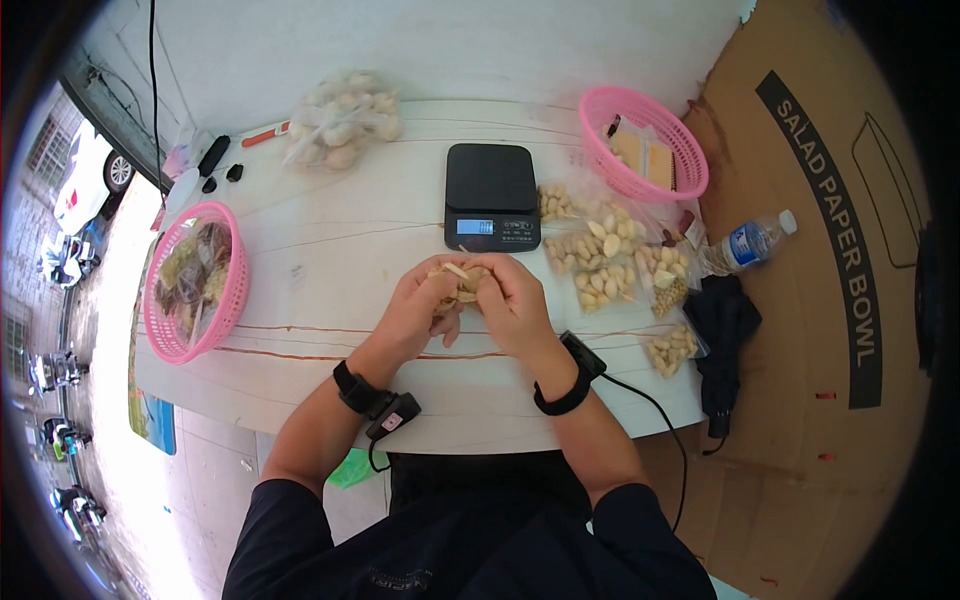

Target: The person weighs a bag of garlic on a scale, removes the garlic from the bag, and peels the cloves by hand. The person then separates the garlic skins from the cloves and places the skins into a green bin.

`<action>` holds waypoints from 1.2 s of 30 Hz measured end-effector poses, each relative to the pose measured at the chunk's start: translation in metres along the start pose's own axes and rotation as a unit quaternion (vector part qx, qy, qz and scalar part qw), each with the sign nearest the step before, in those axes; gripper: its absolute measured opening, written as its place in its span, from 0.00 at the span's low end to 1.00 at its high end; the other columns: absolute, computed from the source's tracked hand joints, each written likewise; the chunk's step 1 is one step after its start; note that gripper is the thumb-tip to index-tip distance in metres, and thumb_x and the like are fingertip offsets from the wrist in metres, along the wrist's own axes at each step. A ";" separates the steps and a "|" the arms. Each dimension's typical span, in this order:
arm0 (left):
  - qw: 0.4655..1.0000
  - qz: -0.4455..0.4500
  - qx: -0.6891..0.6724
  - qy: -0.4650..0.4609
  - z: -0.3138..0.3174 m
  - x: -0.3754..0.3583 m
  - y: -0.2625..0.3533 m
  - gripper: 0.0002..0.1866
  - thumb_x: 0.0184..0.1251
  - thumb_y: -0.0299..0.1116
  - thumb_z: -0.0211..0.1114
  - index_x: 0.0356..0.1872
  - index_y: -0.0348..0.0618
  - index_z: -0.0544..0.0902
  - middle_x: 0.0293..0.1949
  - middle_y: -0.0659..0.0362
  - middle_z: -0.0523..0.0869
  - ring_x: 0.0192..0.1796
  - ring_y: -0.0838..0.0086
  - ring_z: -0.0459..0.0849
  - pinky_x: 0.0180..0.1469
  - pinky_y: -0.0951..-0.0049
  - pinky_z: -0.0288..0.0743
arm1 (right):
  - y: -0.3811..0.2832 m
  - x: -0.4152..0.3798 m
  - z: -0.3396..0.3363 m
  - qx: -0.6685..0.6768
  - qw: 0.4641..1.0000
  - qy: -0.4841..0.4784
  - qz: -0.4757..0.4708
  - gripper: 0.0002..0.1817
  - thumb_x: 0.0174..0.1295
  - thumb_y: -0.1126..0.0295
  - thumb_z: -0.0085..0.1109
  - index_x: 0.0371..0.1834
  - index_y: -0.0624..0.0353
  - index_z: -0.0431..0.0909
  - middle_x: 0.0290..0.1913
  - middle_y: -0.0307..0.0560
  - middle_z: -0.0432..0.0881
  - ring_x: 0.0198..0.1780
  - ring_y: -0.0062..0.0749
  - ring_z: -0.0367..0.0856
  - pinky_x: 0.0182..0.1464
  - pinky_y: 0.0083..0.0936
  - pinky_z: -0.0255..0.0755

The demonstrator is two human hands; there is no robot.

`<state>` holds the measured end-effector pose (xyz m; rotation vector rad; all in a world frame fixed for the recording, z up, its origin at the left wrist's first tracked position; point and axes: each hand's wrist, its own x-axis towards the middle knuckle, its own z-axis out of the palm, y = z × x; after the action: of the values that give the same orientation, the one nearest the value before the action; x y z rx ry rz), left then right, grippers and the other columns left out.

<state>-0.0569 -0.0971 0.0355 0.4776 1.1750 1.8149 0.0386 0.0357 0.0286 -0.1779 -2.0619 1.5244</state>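
Note:
Both my hands meet in front of the scale. My left hand (415,305) is closed around the left side of a handful of beige, dried-looking pieces (462,284); their exact kind is hard to make out. My right hand (513,303) grips the same pieces from the right, its fingers curled in. A thin pale strip sticks up between the thumbs. Just beyond the hands lies a black digital kitchen scale (491,180) with a lit display and a bare weighing plate. To its right are several clear bags of pale nuts or seeds (605,285).
A pink basket (240,280) of bagged dried goods stands left. Another pink basket (700,180) holds a notebook at the back right. A bulging plastic bag (345,120), an orange-handled tool (265,135), a water bottle (748,245) and a folded umbrella (718,340) lie around.

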 end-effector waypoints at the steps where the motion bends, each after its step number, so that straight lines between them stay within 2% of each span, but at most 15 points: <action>1: 1.000 -0.001 -0.012 -0.011 -0.003 0.001 0.001 0.19 0.70 0.35 0.54 0.57 0.35 0.74 0.31 0.59 0.77 0.15 0.83 0.64 0.16 0.77 0.69 | 0.001 0.001 -0.001 0.058 0.998 -0.010 0.023 0.11 0.68 0.74 0.49 0.49 0.65 0.78 0.38 0.46 0.81 0.34 0.27 0.77 0.38 0.24 0.73; 2: 0.999 -0.003 -0.025 -0.022 -0.005 0.001 0.001 0.20 0.71 0.38 0.54 0.58 0.35 0.74 0.31 0.59 0.77 0.14 0.82 0.63 0.16 0.77 0.69 | 0.001 0.000 -0.001 0.057 0.998 -0.012 0.023 0.11 0.68 0.74 0.49 0.49 0.65 0.78 0.38 0.46 0.81 0.34 0.27 0.77 0.38 0.24 0.73; 7: 0.996 -0.011 -0.069 -0.046 -0.013 0.003 0.000 0.24 0.71 0.44 0.53 0.60 0.36 0.72 0.32 0.59 0.76 0.14 0.81 0.62 0.16 0.77 0.68 | -0.006 0.000 -0.002 0.198 0.968 -0.033 0.151 0.12 0.73 0.74 0.44 0.51 0.63 0.78 0.36 0.37 0.78 0.32 0.14 0.70 0.34 0.17 0.69; 14: 0.993 -0.018 -0.100 -0.054 -0.016 0.003 -0.002 0.25 0.72 0.47 0.52 0.60 0.39 0.72 0.32 0.59 0.76 0.14 0.81 0.61 0.16 0.76 0.66 | -0.008 0.001 -0.002 0.212 0.963 -0.036 0.161 0.12 0.75 0.72 0.43 0.54 0.62 0.75 0.31 0.34 0.75 0.30 0.13 0.67 0.33 0.16 0.65; 17: 0.990 -0.025 -0.124 -0.064 -0.019 0.004 -0.004 0.24 0.72 0.47 0.51 0.60 0.41 0.73 0.32 0.59 0.76 0.14 0.81 0.61 0.15 0.77 0.65 | -0.007 0.003 -0.002 0.241 0.952 -0.027 0.188 0.12 0.75 0.71 0.42 0.54 0.62 0.74 0.29 0.34 0.74 0.26 0.11 0.67 0.27 0.14 0.64; 19: 0.987 -0.023 -0.141 -0.075 -0.021 0.005 -0.006 0.23 0.73 0.47 0.51 0.60 0.41 0.73 0.32 0.59 0.76 0.14 0.81 0.61 0.15 0.77 0.65 | -0.003 0.003 -0.003 0.281 0.933 -0.045 0.220 0.12 0.75 0.69 0.41 0.53 0.57 0.73 0.19 0.33 0.68 0.14 0.12 0.59 0.16 0.13 0.58; 23: 0.980 -0.022 -0.173 -0.098 -0.024 0.005 -0.007 0.23 0.74 0.46 0.49 0.60 0.42 0.73 0.32 0.59 0.76 0.15 0.81 0.61 0.16 0.77 0.64 | -0.006 0.002 -0.003 0.319 0.918 -0.045 0.233 0.12 0.75 0.70 0.40 0.54 0.57 0.73 0.20 0.34 0.69 0.13 0.14 0.59 0.16 0.14 0.59; 25: 0.983 -0.027 -0.160 -0.086 -0.020 0.003 -0.003 0.22 0.75 0.45 0.51 0.61 0.42 0.72 0.32 0.59 0.76 0.15 0.81 0.61 0.16 0.77 0.64 | -0.008 0.001 -0.003 0.212 0.956 -0.006 0.202 0.12 0.71 0.68 0.50 0.54 0.57 0.72 0.27 0.37 0.73 0.17 0.18 0.68 0.18 0.19 0.64; 26: 0.986 -0.031 -0.148 -0.075 -0.018 0.002 -0.001 0.21 0.75 0.43 0.52 0.61 0.42 0.72 0.32 0.59 0.76 0.15 0.81 0.62 0.17 0.77 0.64 | -0.007 0.001 -0.002 0.212 0.956 -0.006 0.201 0.12 0.71 0.68 0.50 0.54 0.57 0.72 0.27 0.37 0.73 0.17 0.18 0.68 0.18 0.19 0.64; 27: 0.986 -0.031 -0.148 -0.076 -0.016 0.002 0.001 0.21 0.75 0.43 0.52 0.61 0.42 0.72 0.32 0.59 0.76 0.15 0.81 0.62 0.17 0.77 0.64 | -0.005 0.001 -0.002 -0.001 0.995 0.059 0.082 0.12 0.68 0.68 0.55 0.52 0.58 0.74 0.26 0.39 0.74 0.19 0.24 0.71 0.21 0.22 0.67; 28: 0.994 -0.020 -0.097 -0.056 -0.014 0.001 0.002 0.19 0.75 0.40 0.53 0.61 0.42 0.71 0.32 0.58 0.76 0.15 0.81 0.62 0.17 0.77 0.64 | -0.004 0.001 -0.002 -0.215 0.968 0.121 -0.042 0.13 0.65 0.67 0.59 0.49 0.58 0.75 0.25 0.42 0.75 0.20 0.29 0.75 0.24 0.26 0.71; 29: 0.998 -0.009 -0.045 -0.036 -0.013 0.001 0.002 0.18 0.74 0.37 0.54 0.61 0.42 0.71 0.33 0.58 0.76 0.16 0.82 0.62 0.18 0.78 0.64 | -0.005 0.000 -0.003 -0.215 0.968 0.122 -0.041 0.13 0.65 0.67 0.59 0.49 0.58 0.75 0.25 0.42 0.75 0.20 0.29 0.75 0.24 0.26 0.71; 31: 0.999 -0.007 -0.020 -0.025 -0.011 0.002 0.000 0.18 0.74 0.34 0.54 0.61 0.42 0.71 0.33 0.58 0.77 0.16 0.82 0.62 0.18 0.78 0.63 | -0.010 -0.002 -0.004 -0.235 0.967 0.092 -0.023 0.14 0.59 0.67 0.65 0.46 0.60 0.79 0.30 0.45 0.80 0.27 0.36 0.81 0.31 0.29 0.75; 35: 1.000 0.001 0.008 -0.026 -0.009 0.001 0.000 0.17 0.73 0.31 0.54 0.60 0.41 0.71 0.33 0.59 0.77 0.17 0.83 0.62 0.19 0.78 0.62 | -0.013 0.003 -0.010 -0.193 0.979 0.054 -0.028 0.13 0.59 0.66 0.66 0.44 0.60 0.82 0.33 0.46 0.85 0.31 0.34 0.85 0.33 0.26 0.76; 36: 1.000 0.001 0.008 -0.026 -0.009 0.001 0.000 0.17 0.73 0.31 0.54 0.60 0.41 0.71 0.33 0.59 0.77 0.17 0.83 0.62 0.19 0.78 0.62 | -0.018 0.005 -0.013 -0.148 0.988 0.014 0.036 0.15 0.60 0.65 0.67 0.46 0.61 0.83 0.33 0.45 0.85 0.31 0.30 0.84 0.33 0.24 0.75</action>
<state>-0.0638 -0.1009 0.0305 0.5318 1.1542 1.7851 0.0448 0.0426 0.0490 -0.3864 -2.2729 1.2408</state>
